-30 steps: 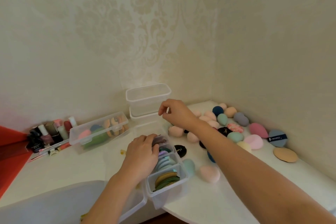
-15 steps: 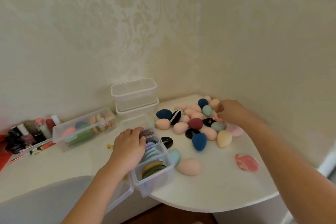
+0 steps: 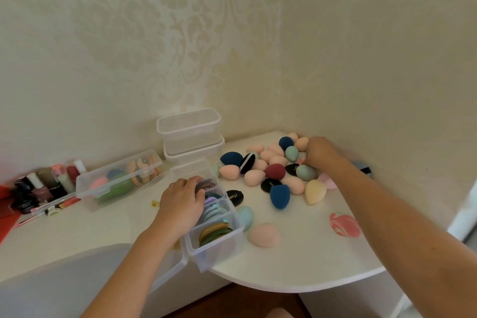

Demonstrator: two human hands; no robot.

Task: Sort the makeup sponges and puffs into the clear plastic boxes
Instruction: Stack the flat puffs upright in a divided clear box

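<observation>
- Far left, against the wall: bottles (image 3: pixel 38 188) in a tight cluster on the table (image 3: pixel 77 227).
- Just right of them: long box (image 3: pixel 118 181), clear, holding pink, green, blue and peach sponges.
- Behind its right end: stacked boxes (image 3: pixel 189 134), two clear tubs one on the other, against the wall.
- Your left hand (image 3: pixel 182 201) lies on the divided box (image 3: pixel 216 248), whose near end is at the table's front edge. Your fingers bend over the far compartments. Cannot tell whether they pinch anything there.
- Puffs (image 3: pixel 214 231) stand on edge in that box: green and tan in the nearest compartment, pale blue in the next.
- Black puff (image 3: pixel 235 197) lies flat just beside the box's right wall. Teal sponge (image 3: pixel 245 215) is against the same wall, nearer you. Pink sponge (image 3: pixel 264 234) sits a little further right, on its own.
- Pile (image 3: pixel 268 160) in the corner holds the unsorted stock: mostly pink sponges, with maroon and green ones and black puffs. Navy sponge (image 3: pixel 280 196) and yellow sponge (image 3: pixel 315 191) mark its near edge.
- Your right hand (image 3: pixel 320 152) is in the pile's far right side, knuckles up, fingers curled down among the sponges and touching a grey-green sponge (image 3: pixel 305 171). The fingertips are hidden, so the grip cannot be told.
- Marbled puff (image 3: pixel 344 224) lies flat and alone beside your right forearm.
</observation>
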